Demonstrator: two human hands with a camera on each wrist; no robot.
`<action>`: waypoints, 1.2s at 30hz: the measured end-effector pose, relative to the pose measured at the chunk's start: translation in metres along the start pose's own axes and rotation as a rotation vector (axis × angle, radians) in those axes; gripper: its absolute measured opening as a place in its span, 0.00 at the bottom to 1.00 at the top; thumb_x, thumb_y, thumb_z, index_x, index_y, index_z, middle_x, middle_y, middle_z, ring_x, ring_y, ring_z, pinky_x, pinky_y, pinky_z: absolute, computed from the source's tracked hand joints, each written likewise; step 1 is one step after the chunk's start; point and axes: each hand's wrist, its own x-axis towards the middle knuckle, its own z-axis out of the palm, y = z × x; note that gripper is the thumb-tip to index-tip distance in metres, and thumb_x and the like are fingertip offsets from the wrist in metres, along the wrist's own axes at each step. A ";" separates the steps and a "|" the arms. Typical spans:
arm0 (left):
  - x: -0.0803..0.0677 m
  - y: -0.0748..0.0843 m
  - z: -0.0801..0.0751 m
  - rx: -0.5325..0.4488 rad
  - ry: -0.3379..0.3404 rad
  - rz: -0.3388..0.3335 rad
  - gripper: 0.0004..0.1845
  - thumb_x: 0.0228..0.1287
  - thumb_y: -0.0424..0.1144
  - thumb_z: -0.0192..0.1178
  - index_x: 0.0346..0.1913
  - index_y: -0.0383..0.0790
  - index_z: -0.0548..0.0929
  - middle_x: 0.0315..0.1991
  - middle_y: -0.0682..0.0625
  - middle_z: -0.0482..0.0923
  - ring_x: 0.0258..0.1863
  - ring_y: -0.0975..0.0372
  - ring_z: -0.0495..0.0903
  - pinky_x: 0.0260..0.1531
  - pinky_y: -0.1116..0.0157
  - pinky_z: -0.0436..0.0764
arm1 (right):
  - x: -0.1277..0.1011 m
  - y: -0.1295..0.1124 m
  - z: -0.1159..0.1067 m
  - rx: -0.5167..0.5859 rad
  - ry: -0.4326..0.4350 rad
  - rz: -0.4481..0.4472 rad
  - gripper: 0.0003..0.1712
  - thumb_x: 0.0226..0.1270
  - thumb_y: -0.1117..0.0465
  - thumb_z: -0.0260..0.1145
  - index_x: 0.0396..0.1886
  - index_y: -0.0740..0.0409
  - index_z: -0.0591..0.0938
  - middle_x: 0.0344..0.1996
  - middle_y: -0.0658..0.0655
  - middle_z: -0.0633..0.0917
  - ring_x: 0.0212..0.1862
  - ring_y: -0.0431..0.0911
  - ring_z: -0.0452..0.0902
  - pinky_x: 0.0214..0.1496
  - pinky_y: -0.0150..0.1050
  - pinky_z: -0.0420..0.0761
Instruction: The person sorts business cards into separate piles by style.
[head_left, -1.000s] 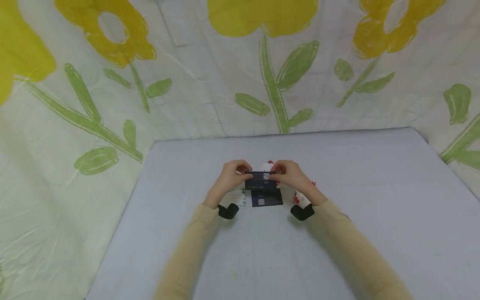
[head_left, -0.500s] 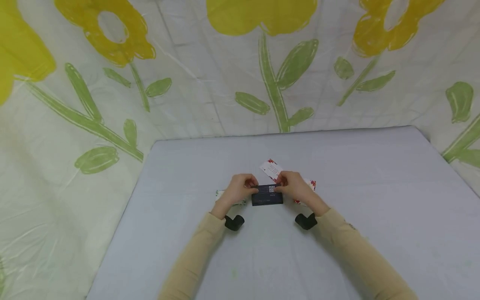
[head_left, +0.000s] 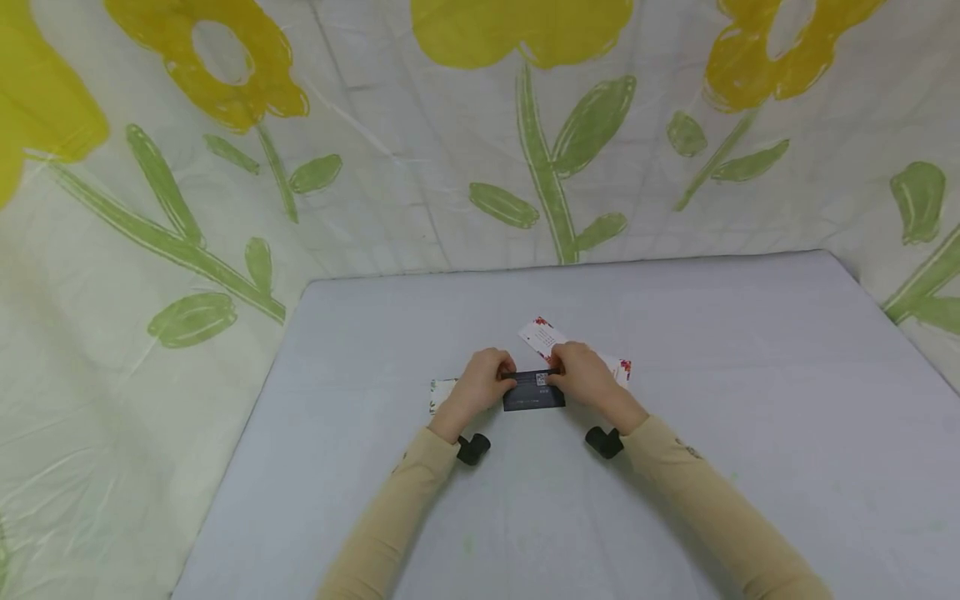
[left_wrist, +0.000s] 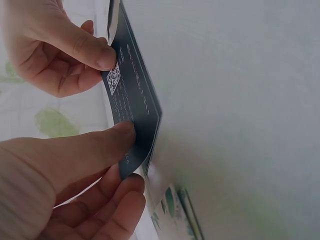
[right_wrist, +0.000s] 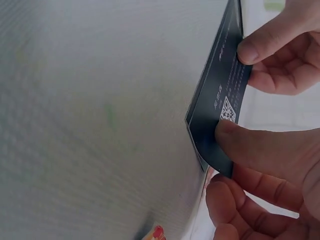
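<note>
— Dark navy card, is that what both hands have?

— Yes. The left hand pinches its left end, thumb on the printed face and fingers curled beneath; the right hand pinches the other end the same way. The left wrist view shows the card tilted, its lower edge touching the table, with another dark card's edge just under it.

— Any writing?

— A small white QR code near one end and rows of pale text, too fine to read. No brand that I can make out.

— Where on the table?

— About mid-surface, a little nearer the front edge than the back.

— What else is around it?

— A white card with red flowers lies just behind the right hand, toward the back edge. A white card with green print peeks out beside the left hand, on the left. Behind the table hangs a cloth with yellow flowers.
</note>
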 end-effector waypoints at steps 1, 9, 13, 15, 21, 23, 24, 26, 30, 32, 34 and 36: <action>0.000 0.001 0.000 0.009 -0.002 -0.001 0.05 0.54 0.28 0.64 0.34 0.32 0.80 0.29 0.46 0.75 0.29 0.60 0.72 0.31 0.68 0.72 | 0.000 0.000 0.000 -0.014 0.002 -0.001 0.10 0.55 0.64 0.69 0.25 0.61 0.75 0.22 0.54 0.73 0.28 0.46 0.67 0.30 0.37 0.68; 0.002 0.005 0.001 0.054 -0.008 -0.003 0.06 0.55 0.29 0.64 0.35 0.32 0.79 0.33 0.45 0.76 0.32 0.58 0.74 0.35 0.65 0.74 | -0.003 -0.003 -0.002 -0.064 0.002 0.018 0.12 0.55 0.63 0.69 0.24 0.61 0.73 0.23 0.54 0.72 0.28 0.47 0.67 0.30 0.39 0.68; 0.002 0.008 0.001 0.096 -0.006 -0.009 0.07 0.54 0.30 0.65 0.36 0.32 0.80 0.32 0.45 0.76 0.32 0.58 0.73 0.35 0.64 0.74 | -0.003 -0.003 -0.003 -0.080 -0.002 0.026 0.12 0.55 0.62 0.69 0.24 0.61 0.73 0.23 0.54 0.72 0.28 0.46 0.67 0.30 0.39 0.68; 0.002 0.010 0.001 0.124 0.000 -0.013 0.07 0.54 0.31 0.65 0.36 0.32 0.80 0.32 0.45 0.76 0.32 0.58 0.73 0.36 0.63 0.74 | -0.003 -0.003 -0.003 -0.082 -0.005 0.027 0.12 0.55 0.62 0.69 0.23 0.60 0.74 0.23 0.54 0.72 0.28 0.46 0.67 0.29 0.38 0.68; 0.000 0.010 0.002 0.194 0.009 0.004 0.06 0.55 0.32 0.65 0.35 0.34 0.80 0.30 0.46 0.76 0.32 0.58 0.73 0.36 0.63 0.74 | -0.004 -0.003 -0.002 -0.080 -0.010 0.023 0.09 0.58 0.62 0.67 0.24 0.61 0.76 0.24 0.54 0.73 0.27 0.46 0.68 0.29 0.38 0.69; -0.002 0.010 0.003 0.211 0.017 0.019 0.06 0.57 0.33 0.64 0.35 0.34 0.80 0.30 0.47 0.76 0.32 0.59 0.73 0.35 0.63 0.74 | -0.004 0.000 -0.004 -0.060 -0.020 0.004 0.07 0.60 0.62 0.65 0.27 0.61 0.79 0.24 0.54 0.74 0.28 0.45 0.68 0.30 0.37 0.70; -0.003 0.011 0.003 0.218 0.029 0.031 0.06 0.58 0.33 0.63 0.35 0.34 0.80 0.31 0.47 0.76 0.32 0.58 0.73 0.35 0.63 0.74 | -0.003 0.002 -0.007 -0.039 -0.020 -0.019 0.07 0.61 0.62 0.64 0.28 0.62 0.80 0.25 0.54 0.75 0.28 0.45 0.68 0.31 0.37 0.71; -0.005 0.014 0.004 0.226 0.056 0.051 0.06 0.59 0.33 0.62 0.37 0.34 0.79 0.32 0.47 0.76 0.33 0.58 0.74 0.35 0.63 0.75 | -0.003 0.007 -0.015 0.017 -0.014 -0.065 0.06 0.63 0.63 0.62 0.32 0.63 0.81 0.26 0.54 0.77 0.30 0.45 0.69 0.33 0.38 0.72; -0.008 0.030 0.004 0.185 0.113 0.095 0.08 0.61 0.34 0.60 0.41 0.33 0.78 0.34 0.45 0.77 0.34 0.57 0.76 0.36 0.63 0.75 | -0.003 0.025 -0.041 0.105 0.025 -0.204 0.06 0.64 0.69 0.59 0.37 0.68 0.81 0.30 0.57 0.80 0.34 0.48 0.74 0.39 0.44 0.76; -0.009 0.041 0.006 0.155 0.118 0.114 0.10 0.61 0.35 0.60 0.42 0.31 0.78 0.34 0.44 0.77 0.34 0.57 0.76 0.35 0.64 0.75 | -0.004 0.033 -0.053 0.109 0.022 -0.264 0.07 0.63 0.72 0.59 0.38 0.70 0.80 0.33 0.60 0.80 0.37 0.50 0.75 0.42 0.48 0.76; -0.010 0.053 0.010 0.140 0.116 0.135 0.11 0.62 0.36 0.60 0.42 0.31 0.77 0.35 0.43 0.77 0.34 0.57 0.75 0.34 0.64 0.75 | -0.005 0.042 -0.062 0.091 -0.008 -0.302 0.07 0.61 0.74 0.59 0.39 0.71 0.79 0.35 0.62 0.80 0.39 0.52 0.75 0.44 0.50 0.75; -0.010 0.065 0.019 0.156 0.111 0.138 0.13 0.63 0.39 0.60 0.44 0.31 0.77 0.36 0.44 0.77 0.34 0.58 0.75 0.34 0.66 0.75 | -0.006 0.049 -0.067 0.061 -0.050 -0.303 0.10 0.59 0.75 0.60 0.41 0.72 0.79 0.37 0.64 0.80 0.41 0.54 0.75 0.46 0.51 0.75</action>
